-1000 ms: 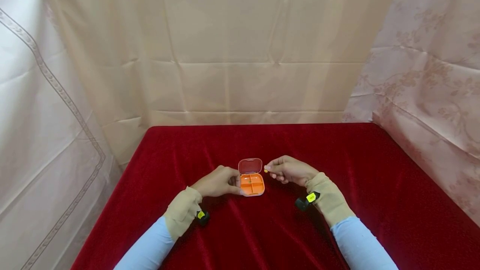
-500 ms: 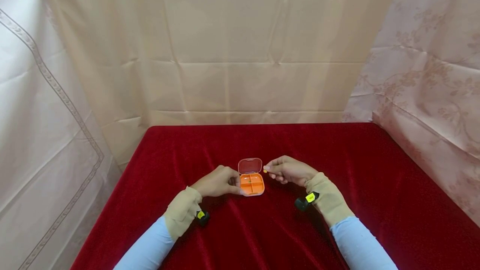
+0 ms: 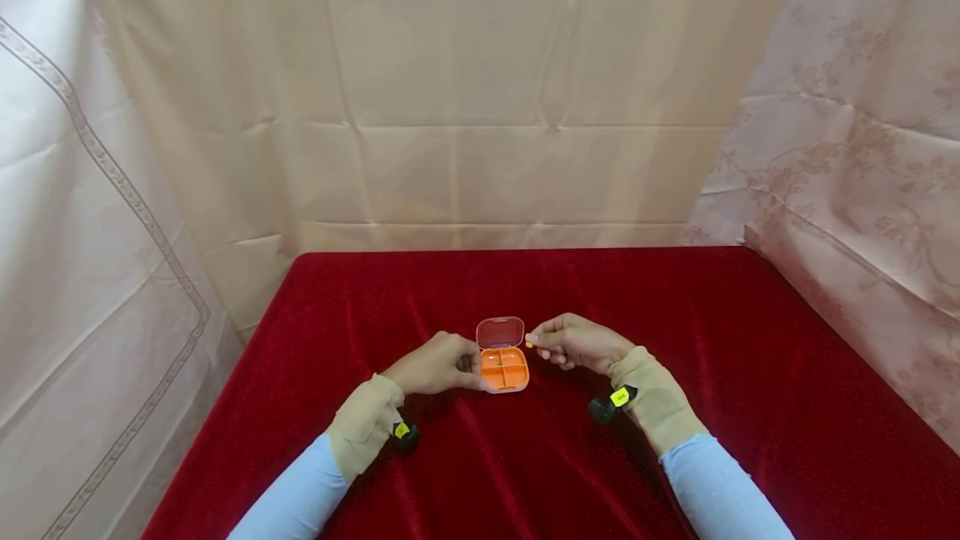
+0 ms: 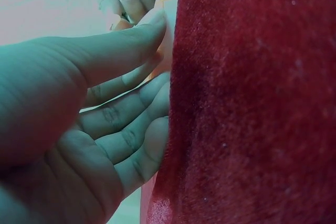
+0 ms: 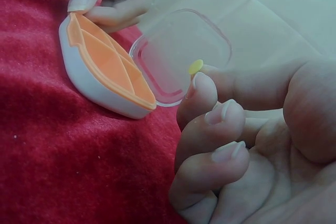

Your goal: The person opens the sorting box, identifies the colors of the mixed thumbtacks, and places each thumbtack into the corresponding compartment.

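Note:
A small pill box [image 3: 504, 369] with a white shell and an orange divided insert lies on the red cloth. Its clear lid [image 5: 181, 56] stands raised at the far side. My left hand [image 3: 437, 363] grips the box's left side, the thumb at the near corner and the fingers behind. Just right of the lid, my right hand [image 3: 581, 342] pinches a small yellow pill [image 5: 196, 66] between thumb and index finger, the other fingers curled in. In the left wrist view the left thumb [image 4: 126, 45] covers much of the box. Something tiny seems to lie in a back-left compartment.
Red velvet cloth [image 3: 360, 298] covers the table under both hands. A beige curtain [image 3: 450, 107] hangs behind the table. Pale patterned drapes [image 3: 877, 148] close in the right side, and a white one [image 3: 75, 232] the left.
My right hand has shifted very slightly left and down with the yellow pill, toward the pill box. My left hand and the box have stayed in place.

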Available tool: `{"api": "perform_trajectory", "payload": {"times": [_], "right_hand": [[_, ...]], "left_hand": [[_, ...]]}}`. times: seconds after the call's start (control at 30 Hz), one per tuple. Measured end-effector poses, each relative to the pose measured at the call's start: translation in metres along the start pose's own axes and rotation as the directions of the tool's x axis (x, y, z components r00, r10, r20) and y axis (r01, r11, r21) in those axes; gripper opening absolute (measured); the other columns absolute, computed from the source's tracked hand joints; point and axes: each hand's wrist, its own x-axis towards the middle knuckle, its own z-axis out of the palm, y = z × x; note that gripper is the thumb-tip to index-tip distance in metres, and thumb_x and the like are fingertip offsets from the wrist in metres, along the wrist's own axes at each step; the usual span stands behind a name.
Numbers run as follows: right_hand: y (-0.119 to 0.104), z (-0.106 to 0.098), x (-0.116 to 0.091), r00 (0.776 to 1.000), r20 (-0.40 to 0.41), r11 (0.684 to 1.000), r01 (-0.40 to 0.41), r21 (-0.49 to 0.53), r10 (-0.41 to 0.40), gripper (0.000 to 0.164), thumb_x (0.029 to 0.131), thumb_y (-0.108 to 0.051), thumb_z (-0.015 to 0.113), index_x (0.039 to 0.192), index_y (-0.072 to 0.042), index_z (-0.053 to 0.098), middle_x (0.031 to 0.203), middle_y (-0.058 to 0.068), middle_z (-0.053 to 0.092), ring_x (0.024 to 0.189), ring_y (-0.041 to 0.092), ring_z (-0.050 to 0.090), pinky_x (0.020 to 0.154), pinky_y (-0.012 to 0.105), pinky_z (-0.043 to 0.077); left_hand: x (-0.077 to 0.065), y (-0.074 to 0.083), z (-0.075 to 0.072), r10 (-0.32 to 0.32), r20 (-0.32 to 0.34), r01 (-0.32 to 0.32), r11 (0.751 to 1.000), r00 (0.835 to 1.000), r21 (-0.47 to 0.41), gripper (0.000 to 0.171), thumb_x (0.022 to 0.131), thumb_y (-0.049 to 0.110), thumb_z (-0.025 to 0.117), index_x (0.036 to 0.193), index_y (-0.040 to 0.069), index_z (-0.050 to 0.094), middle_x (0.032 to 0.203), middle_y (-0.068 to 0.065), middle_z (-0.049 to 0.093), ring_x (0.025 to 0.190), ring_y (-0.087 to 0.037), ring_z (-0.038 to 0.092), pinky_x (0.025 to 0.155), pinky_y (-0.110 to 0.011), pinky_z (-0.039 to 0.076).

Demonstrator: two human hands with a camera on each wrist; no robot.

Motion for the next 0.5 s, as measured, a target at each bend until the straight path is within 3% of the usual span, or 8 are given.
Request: {"api": "perform_trajectory", "payload": {"times": [0.27, 0.5], "right_hand": [[-0.0001, 0.0026, 0.0005, 1.0, 0.003, 1.0, 0.004, 0.003, -0.004, 0.041, 0.096, -0.027, 0.062, 0.099, 0.013, 0.055, 0.069, 0.001, 0.05, 0.053, 0.011, 0.037, 0.047, 0.023, 0.029], [0.0017, 0.0034, 0.0015, 1.0, 0.002, 1.0, 0.004, 0.0, -0.004, 0.03, 0.096, -0.025, 0.061, 0.09, 0.004, 0.058, 0.068, 0.001, 0.049, 0.056, 0.01, 0.038, 0.048, 0.023, 0.03]], "left_hand": [[-0.0001, 0.0003, 0.0, 0.005, -0.001, -0.005, 1.0, 1.0, -0.001, 0.021, 0.084, 0.033, 0.077, 0.077, 0.02, 0.062, 0.072, 0.01, 0.058, 0.068, -0.005, 0.053, 0.063, -0.021, 0.046], [-0.0004, 0.001, -0.0002, 0.002, 0.0, -0.002, 1.0, 1.0, -0.004, 0.021, 0.084, 0.032, 0.077, 0.077, 0.02, 0.062, 0.072, 0.009, 0.058, 0.067, -0.006, 0.053, 0.063, -0.021, 0.045]]}}
